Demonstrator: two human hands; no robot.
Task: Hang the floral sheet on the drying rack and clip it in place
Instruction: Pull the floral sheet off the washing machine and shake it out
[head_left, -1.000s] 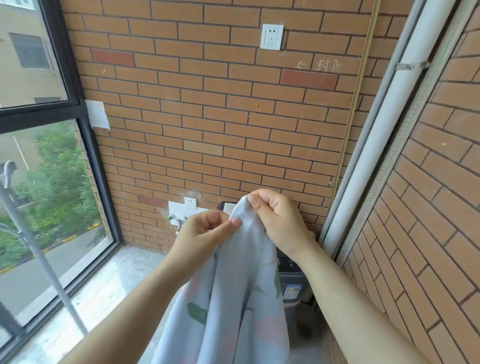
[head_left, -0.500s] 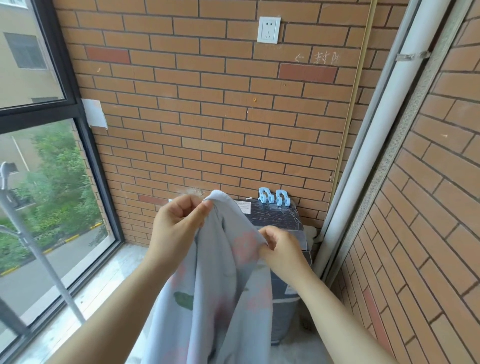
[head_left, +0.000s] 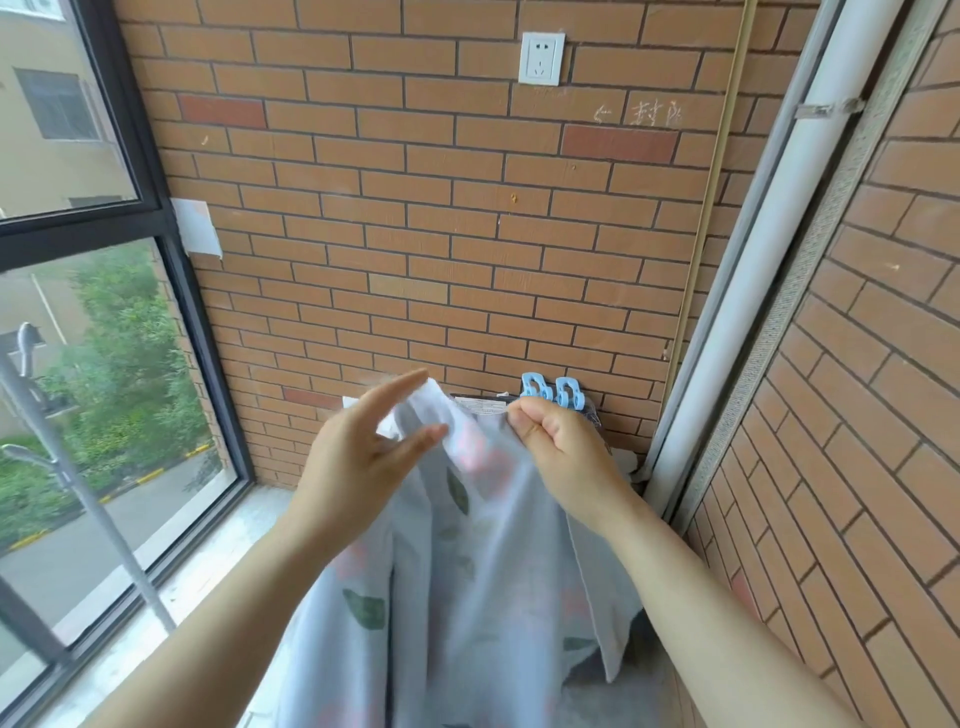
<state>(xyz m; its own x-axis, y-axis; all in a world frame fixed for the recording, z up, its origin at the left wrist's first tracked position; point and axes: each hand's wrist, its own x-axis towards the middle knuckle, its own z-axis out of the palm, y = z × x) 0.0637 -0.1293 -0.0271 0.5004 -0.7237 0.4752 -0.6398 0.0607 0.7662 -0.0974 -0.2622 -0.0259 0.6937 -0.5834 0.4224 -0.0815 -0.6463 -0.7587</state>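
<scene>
Step in hand, I'd say: finding and opening out the top edge of the floral sheet (head_left: 467, 571), before any hanging. No drying rack shows in view, so nothing is hung or clipped yet.

Right hand (head_left: 561, 447) is curled, thumb and forefinger clamped on the sheet's upper hem. Left hand (head_left: 363, 457) has its fingers straight, thumb spread from the forefinger. The sheet's top corner sits between them and touches the thumb tip (blurred, so a light pinch can't be ruled out).

The sheet is held up at chest height between both hands. It droops in folds below the wrists, in front of the brick wall (head_left: 467, 234).

Two blue clips (head_left: 537, 387) stand just behind the right hand's knuckles, on top of a dark object (head_left: 483, 401), apart from the sheet.

Next move likely calls for the left hand to close on the hem, then both hands to slide apart so the edge is taut for draping. The clips come after that.
</scene>
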